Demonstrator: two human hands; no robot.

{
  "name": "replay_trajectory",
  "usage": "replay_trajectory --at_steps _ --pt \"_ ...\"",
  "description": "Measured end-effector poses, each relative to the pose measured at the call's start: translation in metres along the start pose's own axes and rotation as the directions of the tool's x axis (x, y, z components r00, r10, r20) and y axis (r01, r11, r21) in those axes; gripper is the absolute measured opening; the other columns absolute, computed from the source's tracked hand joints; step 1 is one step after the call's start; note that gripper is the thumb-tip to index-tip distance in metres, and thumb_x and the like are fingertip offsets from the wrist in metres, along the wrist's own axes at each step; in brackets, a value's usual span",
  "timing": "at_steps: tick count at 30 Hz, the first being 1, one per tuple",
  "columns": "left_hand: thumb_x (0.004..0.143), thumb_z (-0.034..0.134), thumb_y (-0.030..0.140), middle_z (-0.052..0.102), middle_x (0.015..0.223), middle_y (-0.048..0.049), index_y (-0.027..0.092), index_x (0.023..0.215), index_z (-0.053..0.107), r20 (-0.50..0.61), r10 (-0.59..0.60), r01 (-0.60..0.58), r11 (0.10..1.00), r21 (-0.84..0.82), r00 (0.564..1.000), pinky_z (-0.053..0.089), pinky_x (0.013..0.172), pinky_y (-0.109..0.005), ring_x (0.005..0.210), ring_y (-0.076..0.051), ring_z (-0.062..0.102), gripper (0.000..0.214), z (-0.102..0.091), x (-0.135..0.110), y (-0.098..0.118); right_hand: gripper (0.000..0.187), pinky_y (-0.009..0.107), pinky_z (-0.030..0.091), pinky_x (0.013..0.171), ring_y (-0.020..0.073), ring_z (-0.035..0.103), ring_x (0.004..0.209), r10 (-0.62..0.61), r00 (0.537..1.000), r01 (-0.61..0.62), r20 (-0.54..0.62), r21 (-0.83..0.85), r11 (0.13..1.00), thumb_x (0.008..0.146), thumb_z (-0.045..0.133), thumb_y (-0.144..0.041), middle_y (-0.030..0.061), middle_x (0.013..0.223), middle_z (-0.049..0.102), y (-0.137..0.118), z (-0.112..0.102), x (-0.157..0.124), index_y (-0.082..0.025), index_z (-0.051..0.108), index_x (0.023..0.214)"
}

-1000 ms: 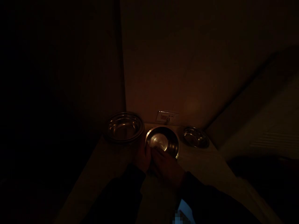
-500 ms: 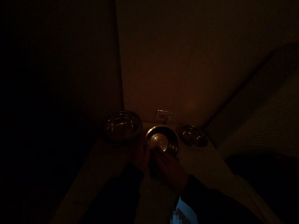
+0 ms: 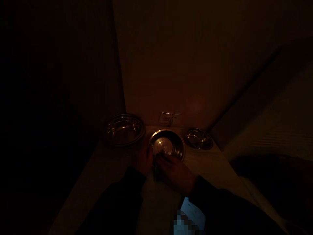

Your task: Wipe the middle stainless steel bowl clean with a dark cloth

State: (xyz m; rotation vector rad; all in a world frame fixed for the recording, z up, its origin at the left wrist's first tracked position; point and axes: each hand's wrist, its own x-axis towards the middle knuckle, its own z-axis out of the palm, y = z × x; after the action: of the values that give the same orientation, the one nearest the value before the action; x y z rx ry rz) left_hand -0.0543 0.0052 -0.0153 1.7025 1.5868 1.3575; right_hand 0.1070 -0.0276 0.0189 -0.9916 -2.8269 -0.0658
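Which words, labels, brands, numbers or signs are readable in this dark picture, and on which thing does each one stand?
No text can be read here.
Wall plate: a few dark marks, too small and dim to read.
Middle steel bowl, left steel bowl, right steel bowl: no lettering shows.
Pixelated patch at the bottom edge: blurred, unreadable.

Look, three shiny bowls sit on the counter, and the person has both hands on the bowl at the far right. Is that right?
Not quite. The left hand and right hand are on the middle bowl, not the right bowl, which nobody touches. The head view shows this. The rest holds: with the left bowl, three shiny bowls sit on the counter.
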Motion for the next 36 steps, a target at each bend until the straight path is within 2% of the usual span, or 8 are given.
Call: replay_trajectory --at_steps 3,10,16,19,23,27,31,36 --pt "0.088 0.038 0.03 0.056 0.133 -0.0132 0.013 0.13 0.05 0.01 -0.029 0.028 1.0 0.004 1.0 0.04 0.106 -0.041 0.125 -0.024 0.051 0.046 -0.004 0.001 -0.003 0.048 0.046 0.046 0.095 0.0313 0.05 0.115 0.063 0.995 -0.063 -0.078 0.007 0.998 0.09 0.053 -0.027 0.0171 0.13 0.056 -0.009 0.011 0.009 -0.003 0.046 0.132" --pt "0.087 0.041 0.03 0.062 0.127 -0.0084 0.018 0.13 0.052 0.054 -0.025 0.029 0.997 -0.066 0.998 0.038 0.107 -0.04 0.125 -0.022 0.052 0.046 -0.01 0.007 0.0 0.04 0.046 0.048 0.091 0.0301 0.051 0.116 -0.042 0.998 0.047 0.046 -0.113 0.992 0.09 0.051 -0.014 0.0129 0.129 0.058 0.015 -0.009 -0.016 -0.012 0.05 0.131" --pt "0.085 0.049 0.037 0.057 0.132 -0.0129 0.016 0.127 0.053 0.029 -0.158 0.161 0.978 -0.133 0.987 0.038 0.107 -0.042 0.128 -0.026 0.048 0.047 -0.002 0.003 0.005 0.036 0.042 0.051 0.083 0.0284 0.057 0.106 -0.024 0.999 0.02 -0.027 -0.135 0.991 0.09 0.052 -0.015 0.0149 0.119 0.064 0.013 -0.004 -0.011 -0.011 0.053 0.126" --pt "0.085 0.05 0.037 0.056 0.133 -0.014 0.017 0.134 0.045 0.074 -0.1 0.11 0.983 -0.146 0.992 0.039 0.106 -0.046 0.125 -0.027 0.051 0.053 0.006 -0.004 0.002 0.037 0.041 0.051 0.081 0.0273 0.058 0.103 0.001 0.998 -0.009 -0.068 -0.12 0.993 0.091 0.053 -0.018 0.0159 0.115 0.065 0.011 0.004 -0.003 -0.009 0.051 0.126" --pt "0.087 0.043 0.03 0.049 0.139 -0.0143 0.016 0.137 0.04 -0.015 -0.027 0.025 0.992 -0.122 1.0 0.029 0.112 -0.049 0.136 -0.027 0.037 0.052 0.014 -0.007 -0.006 0.039 0.042 0.049 0.086 0.0279 0.055 0.109 0.017 0.993 -0.029 -0.12 -0.098 0.995 0.092 0.051 -0.025 0.0154 0.123 0.061 0.004 0.013 0.002 -0.01 0.05 0.129" --pt "0.09 0.038 0.027 0.044 0.144 -0.0143 0.016 0.138 0.037 0.011 0.008 -0.007 0.996 -0.086 1.0 0.029 0.113 -0.048 0.137 -0.026 0.036 0.05 0.012 -0.005 -0.012 0.046 0.045 0.046 0.09 0.0304 0.051 0.112 0.05 0.998 -0.054 -0.046 -0.087 0.995 0.091 0.053 -0.033 0.0128 0.13 0.057 0.005 0.008 -0.004 -0.012 0.049 0.132" --pt "0.09 0.037 0.027 0.045 0.143 -0.0146 0.015 0.139 0.036 0.061 0.018 -0.013 0.997 -0.082 0.998 0.033 0.111 -0.046 0.134 -0.024 0.041 0.051 0.01 -0.004 -0.009 0.039 0.05 0.043 0.09 0.0318 0.05 0.113 0.034 0.997 -0.025 0.068 -0.122 0.992 0.092 0.051 -0.035 0.0109 0.127 0.059 0.018 -0.012 -0.016 -0.016 0.055 0.126" --pt "0.09 0.035 0.024 0.049 0.14 -0.0133 0.017 0.138 0.039 0.05 -0.001 0.007 0.994 -0.108 0.999 0.035 0.109 -0.044 0.13 -0.023 0.046 0.048 0.012 -0.004 -0.001 0.041 0.048 0.043 0.094 0.0318 0.047 0.114 0.066 0.996 -0.063 0.067 -0.052 0.997 0.091 0.047 -0.026 0.0142 0.126 0.059 0.01 -0.014 -0.01 -0.009 0.053 0.127"
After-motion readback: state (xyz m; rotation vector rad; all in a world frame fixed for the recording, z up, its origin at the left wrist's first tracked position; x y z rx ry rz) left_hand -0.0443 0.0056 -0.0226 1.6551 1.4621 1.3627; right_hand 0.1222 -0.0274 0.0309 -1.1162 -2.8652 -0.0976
